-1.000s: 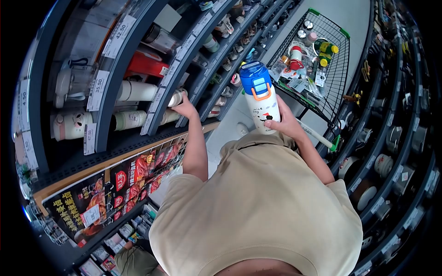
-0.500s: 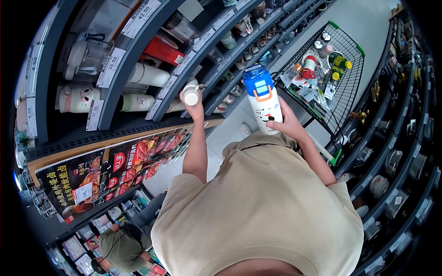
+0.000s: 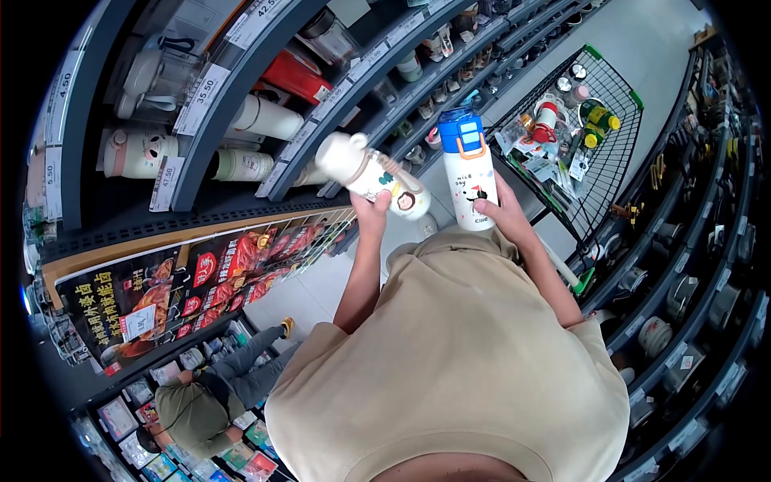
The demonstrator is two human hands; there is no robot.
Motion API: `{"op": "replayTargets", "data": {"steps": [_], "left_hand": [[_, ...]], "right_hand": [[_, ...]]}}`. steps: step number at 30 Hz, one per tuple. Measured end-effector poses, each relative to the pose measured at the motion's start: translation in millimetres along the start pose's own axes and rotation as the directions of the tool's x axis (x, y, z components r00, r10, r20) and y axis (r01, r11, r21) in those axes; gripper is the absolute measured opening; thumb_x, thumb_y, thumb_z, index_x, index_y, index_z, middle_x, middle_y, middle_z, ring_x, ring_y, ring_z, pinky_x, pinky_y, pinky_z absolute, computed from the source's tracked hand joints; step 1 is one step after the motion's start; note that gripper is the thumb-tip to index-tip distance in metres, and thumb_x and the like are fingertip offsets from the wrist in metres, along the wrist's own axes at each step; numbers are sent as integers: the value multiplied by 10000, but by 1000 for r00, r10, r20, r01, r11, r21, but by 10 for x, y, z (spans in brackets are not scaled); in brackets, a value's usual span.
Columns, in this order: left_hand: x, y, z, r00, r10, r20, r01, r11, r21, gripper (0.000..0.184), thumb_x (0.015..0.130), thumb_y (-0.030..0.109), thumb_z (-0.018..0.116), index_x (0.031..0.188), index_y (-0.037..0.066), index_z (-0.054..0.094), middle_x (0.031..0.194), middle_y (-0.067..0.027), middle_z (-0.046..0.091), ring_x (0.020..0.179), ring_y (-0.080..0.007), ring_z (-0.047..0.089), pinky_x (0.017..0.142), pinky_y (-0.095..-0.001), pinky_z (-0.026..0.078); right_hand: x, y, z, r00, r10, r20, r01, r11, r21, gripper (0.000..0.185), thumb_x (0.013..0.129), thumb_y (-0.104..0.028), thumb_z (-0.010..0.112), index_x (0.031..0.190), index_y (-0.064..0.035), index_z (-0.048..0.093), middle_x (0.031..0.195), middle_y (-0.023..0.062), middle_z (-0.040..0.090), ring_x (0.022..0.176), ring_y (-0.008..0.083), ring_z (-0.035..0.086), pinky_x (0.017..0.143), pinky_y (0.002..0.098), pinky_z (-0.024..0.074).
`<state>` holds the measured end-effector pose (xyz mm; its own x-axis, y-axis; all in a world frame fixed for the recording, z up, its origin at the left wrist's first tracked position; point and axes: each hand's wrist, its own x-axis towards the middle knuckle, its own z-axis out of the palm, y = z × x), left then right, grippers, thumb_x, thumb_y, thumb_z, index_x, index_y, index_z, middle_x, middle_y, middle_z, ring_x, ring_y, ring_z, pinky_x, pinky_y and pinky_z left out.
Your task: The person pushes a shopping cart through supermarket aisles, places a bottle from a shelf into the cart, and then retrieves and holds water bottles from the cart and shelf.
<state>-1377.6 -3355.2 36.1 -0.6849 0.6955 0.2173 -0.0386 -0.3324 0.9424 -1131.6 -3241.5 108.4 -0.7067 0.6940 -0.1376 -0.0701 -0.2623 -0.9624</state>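
My left hand (image 3: 372,210) is wrapped round a cream water bottle (image 3: 384,181) with cartoon prints and a carry loop. That bottle tilts, its lid toward the upper left, in front of the shelf edge. In my right hand (image 3: 504,210) is a white water bottle (image 3: 468,186) with a blue lid, an orange handle and a small cartoon figure. It stands nearly upright before my chest, a short way right of the cream one. More bottles lie on the shelf at left, among them a white bottle (image 3: 268,118) and a light green bottle (image 3: 241,165).
A wire shopping cart (image 3: 632,153) with several goods stands ahead on the right. Price-tagged shelves (image 3: 321,120) curve along the left, and stocked shelves (image 3: 691,265) run down the right. Food posters (image 3: 201,289) hang below. Another person (image 3: 193,414) is behind at lower left.
My left hand has brought the cream bottle away from the shelf, to the right, turning its side into view. The blue-lidded bottle has shifted slightly and stands straighter. The other person has moved.
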Motion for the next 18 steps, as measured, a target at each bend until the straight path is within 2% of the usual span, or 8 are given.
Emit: {"op": "replayTargets", "data": {"steps": [1,3,5,7,10,13,16,18], "left_hand": [[-8,-7,28,997,-66,44,71,988,-135,727,833,418,713,1330,-46,455,1180,-108,582,1049,-182,595,915,-340,493],[-22,72,113,946,-302,122,325,897,-300,721,846,445,684,1329,-36,447,1147,-117,608,1040,-203,630,902,-349,524],[14,20,127,842,-478,251,539,763,-356,686,893,508,633,1313,-11,469,1145,-142,645,995,-231,685,851,-368,577],[69,100,197,767,-513,386,634,699,-330,673,922,542,584,1308,-1,488,1136,-144,661,981,-230,696,842,-374,584],[90,128,292,736,-502,455,668,648,-366,673,928,574,555,1294,11,510,1112,-136,674,958,-230,705,834,-378,589],[80,99,288,724,-534,436,680,657,-324,684,918,551,589,1319,8,483,1110,-144,671,957,-244,707,830,-387,592],[127,246,323,709,-471,525,660,706,-257,640,931,440,635,1354,-1,444,1144,-144,653,1005,-233,687,856,-369,574],[124,249,386,779,-509,365,598,779,-190,605,941,355,647,1373,-4,422,1175,-141,635,1040,-216,664,878,-354,553]], "right_hand": [[5,39,-11,1000,8,4,-8,1000,12,782,834,-303,749,1451,1,377,1289,100,576,1177,179,561,1007,334,444],[16,103,-29,1000,22,13,-23,999,37,805,834,-361,736,1451,9,375,1291,105,584,1177,191,576,1009,350,453],[13,122,-22,999,43,31,-46,995,93,796,841,-373,727,1447,8,377,1293,113,586,1180,199,582,1005,360,463],[11,116,-11,997,67,39,-72,987,144,785,850,-377,718,1444,7,377,1296,119,586,1183,207,586,1005,370,470],[-13,90,-5,994,99,35,-105,967,231,734,878,-340,692,1443,7,379,1295,117,584,1179,201,582,1003,365,471],[-22,104,-12,995,100,27,-103,949,299,658,913,-276,656,1441,8,387,1289,106,580,1165,178,569,990,342,466],[-17,98,-18,996,89,-15,-82,960,266,654,914,-273,660,1438,10,388,1291,107,578,1161,171,569,990,339,465],[-22,126,-44,997,81,-16,-75,970,231,654,913,-265,667,1439,7,390,1292,107,577,1164,169,565,993,338,462]]}}
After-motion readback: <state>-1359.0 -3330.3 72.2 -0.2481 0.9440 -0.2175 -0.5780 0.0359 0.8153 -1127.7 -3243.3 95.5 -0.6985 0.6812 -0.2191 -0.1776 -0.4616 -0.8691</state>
